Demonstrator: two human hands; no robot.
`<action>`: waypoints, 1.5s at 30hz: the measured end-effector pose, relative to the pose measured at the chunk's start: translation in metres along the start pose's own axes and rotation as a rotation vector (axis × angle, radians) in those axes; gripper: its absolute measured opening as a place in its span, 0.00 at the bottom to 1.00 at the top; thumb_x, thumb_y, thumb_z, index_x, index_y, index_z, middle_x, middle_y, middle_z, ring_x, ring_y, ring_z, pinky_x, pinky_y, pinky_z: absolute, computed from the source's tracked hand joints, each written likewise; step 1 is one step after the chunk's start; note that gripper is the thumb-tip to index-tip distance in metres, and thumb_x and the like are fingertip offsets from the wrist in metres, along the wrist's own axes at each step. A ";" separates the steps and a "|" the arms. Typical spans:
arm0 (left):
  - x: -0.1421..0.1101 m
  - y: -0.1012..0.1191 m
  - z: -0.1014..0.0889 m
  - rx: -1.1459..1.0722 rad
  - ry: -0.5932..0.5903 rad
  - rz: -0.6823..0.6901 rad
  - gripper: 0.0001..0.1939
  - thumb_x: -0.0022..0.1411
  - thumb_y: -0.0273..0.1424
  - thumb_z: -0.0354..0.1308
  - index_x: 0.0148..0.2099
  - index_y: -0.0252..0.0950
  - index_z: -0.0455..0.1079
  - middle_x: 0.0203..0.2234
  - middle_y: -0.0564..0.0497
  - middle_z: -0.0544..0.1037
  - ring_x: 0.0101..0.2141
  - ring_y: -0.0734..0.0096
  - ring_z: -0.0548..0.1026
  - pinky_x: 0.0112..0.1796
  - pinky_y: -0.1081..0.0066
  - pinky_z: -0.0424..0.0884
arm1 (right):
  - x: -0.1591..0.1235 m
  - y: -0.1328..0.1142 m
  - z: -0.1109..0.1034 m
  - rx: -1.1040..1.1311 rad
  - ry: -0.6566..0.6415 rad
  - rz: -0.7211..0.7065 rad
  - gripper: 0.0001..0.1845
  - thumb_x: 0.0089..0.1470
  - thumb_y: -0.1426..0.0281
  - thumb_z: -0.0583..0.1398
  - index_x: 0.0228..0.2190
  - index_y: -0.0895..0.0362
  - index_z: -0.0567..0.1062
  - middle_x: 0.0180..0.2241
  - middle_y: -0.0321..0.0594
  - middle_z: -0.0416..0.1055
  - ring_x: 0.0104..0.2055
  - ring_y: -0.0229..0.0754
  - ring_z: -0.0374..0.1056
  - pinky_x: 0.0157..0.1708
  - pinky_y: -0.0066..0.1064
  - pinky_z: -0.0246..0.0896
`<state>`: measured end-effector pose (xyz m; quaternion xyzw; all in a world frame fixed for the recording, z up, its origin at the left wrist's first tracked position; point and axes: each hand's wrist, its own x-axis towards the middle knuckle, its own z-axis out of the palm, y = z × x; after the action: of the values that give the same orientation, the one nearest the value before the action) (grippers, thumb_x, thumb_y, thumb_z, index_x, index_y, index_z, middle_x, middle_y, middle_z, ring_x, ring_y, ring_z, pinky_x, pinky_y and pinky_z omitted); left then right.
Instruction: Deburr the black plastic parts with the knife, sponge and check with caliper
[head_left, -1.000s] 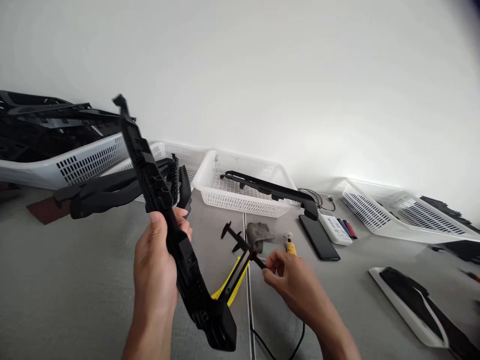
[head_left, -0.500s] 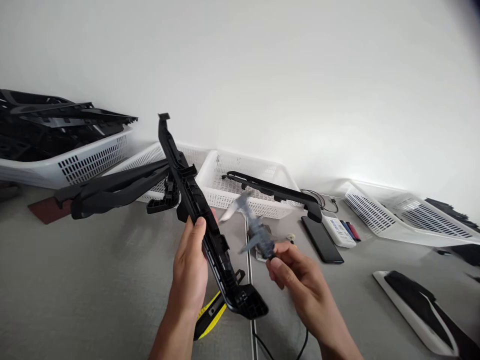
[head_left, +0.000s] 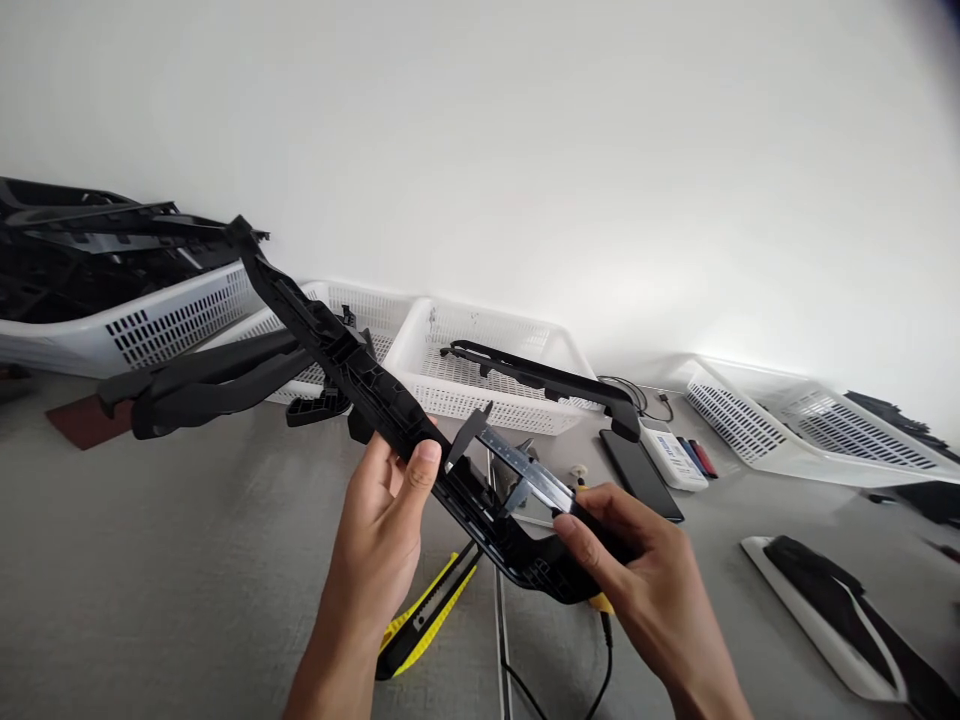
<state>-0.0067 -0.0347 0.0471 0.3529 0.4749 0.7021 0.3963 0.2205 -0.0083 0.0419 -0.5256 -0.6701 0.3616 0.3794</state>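
Grey table (head_left: 225, 560) below — left hand (head_left: 382, 525) clasps black trim (head_left: 379, 395), apparently tilted to bare its ribbed side — right hand (head_left: 649, 565) pinches a caliper (head_left: 521, 464) over it.

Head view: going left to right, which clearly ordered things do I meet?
White slotted basket heaped with black plastic parts → left hand → vernier caliper → right hand → white-edged black piece.
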 end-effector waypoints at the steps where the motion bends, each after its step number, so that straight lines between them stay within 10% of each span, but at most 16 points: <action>1: -0.001 0.003 0.001 0.015 -0.024 0.016 0.16 0.69 0.48 0.68 0.50 0.43 0.79 0.52 0.48 0.83 0.61 0.54 0.77 0.61 0.61 0.72 | -0.002 0.000 -0.004 -0.034 0.011 -0.013 0.22 0.61 0.49 0.67 0.32 0.55 0.80 0.25 0.35 0.72 0.25 0.39 0.64 0.22 0.28 0.59; 10: -0.009 0.020 0.005 0.013 -0.072 -0.055 0.17 0.65 0.46 0.73 0.47 0.41 0.80 0.44 0.46 0.86 0.42 0.60 0.83 0.38 0.69 0.80 | -0.013 -0.014 -0.016 -0.292 0.194 -0.207 0.16 0.66 0.54 0.65 0.39 0.52 0.85 0.39 0.43 0.82 0.36 0.47 0.77 0.33 0.33 0.73; 17: -0.011 0.019 0.017 0.026 0.115 -0.096 0.23 0.58 0.48 0.76 0.48 0.39 0.80 0.44 0.44 0.86 0.45 0.51 0.84 0.36 0.64 0.82 | -0.007 -0.012 -0.010 -0.337 0.297 -0.328 0.16 0.67 0.56 0.64 0.48 0.48 0.86 0.48 0.46 0.85 0.50 0.58 0.79 0.51 0.52 0.74; 30: -0.010 0.011 0.024 -0.005 0.079 -0.182 0.22 0.57 0.47 0.77 0.46 0.38 0.81 0.36 0.46 0.85 0.39 0.54 0.85 0.32 0.64 0.84 | 0.007 0.000 -0.002 -0.282 0.416 -0.217 0.19 0.60 0.49 0.70 0.33 0.51 0.86 0.33 0.41 0.81 0.33 0.49 0.73 0.34 0.39 0.65; 45: -0.010 0.010 0.027 -0.022 0.018 -0.211 0.17 0.58 0.46 0.76 0.38 0.39 0.79 0.31 0.50 0.81 0.41 0.54 0.84 0.35 0.63 0.84 | 0.011 0.006 -0.011 -0.295 0.427 -0.202 0.23 0.57 0.43 0.70 0.32 0.51 0.86 0.31 0.40 0.80 0.34 0.49 0.72 0.41 0.41 0.63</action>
<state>0.0195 -0.0356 0.0634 0.2902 0.5050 0.6647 0.4679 0.2310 0.0044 0.0431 -0.5698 -0.6695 0.1017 0.4655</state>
